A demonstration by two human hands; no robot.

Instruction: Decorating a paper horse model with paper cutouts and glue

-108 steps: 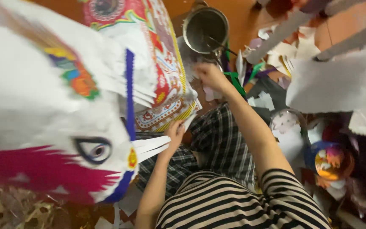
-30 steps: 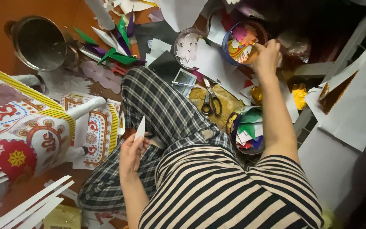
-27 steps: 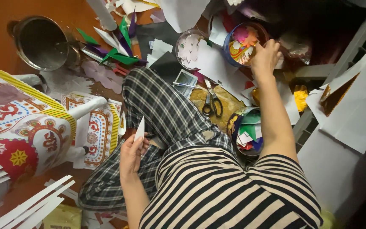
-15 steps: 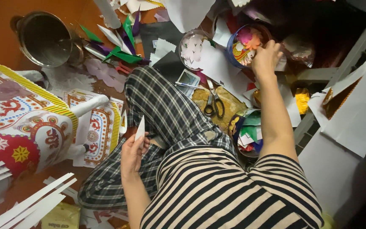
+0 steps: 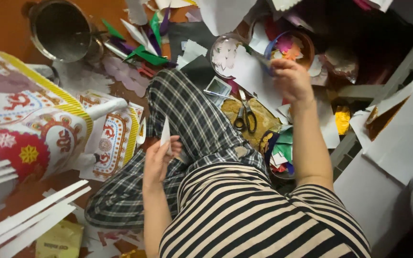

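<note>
Left hand [image 5: 157, 160] at lower centre, fingers pinched on a white paper strip [image 5: 165, 134] that stands upright and pointed, just beside the checked trouser leg [image 5: 187, 114]

Right hand [image 5: 290, 79] stretched out to upper right, fingers curled together at the rim of a bowl [image 5: 307, 45] filled with coloured paper cut-outs; whether anything sits between the fingertips, cannot tell

Hands well apart, striped shirt [image 5: 259, 210] filling the bottom of the frame between the two arms

Scissors [image 5: 244, 117] closed on a yellow patterned sheet at centre, between leg and right forearm. Second bowl [image 5: 278, 157] of paper scraps below it, tucked against the right arm. Clear round dish [image 5: 223, 52] with pale cut-outs just left of the coloured bowl

Steel pot [image 5: 63, 31] in the upper left on the orange-brown floor [image 5: 1, 24], green and purple paper slivers [image 5: 144, 48] scattered beside it. Large red, white and yellow decorated paper figure [image 5: 34, 129] along the left edge, white strips [image 5: 29, 215] fanned out at lower left. White sheets [image 5: 402, 138] piled at the right edge
</note>
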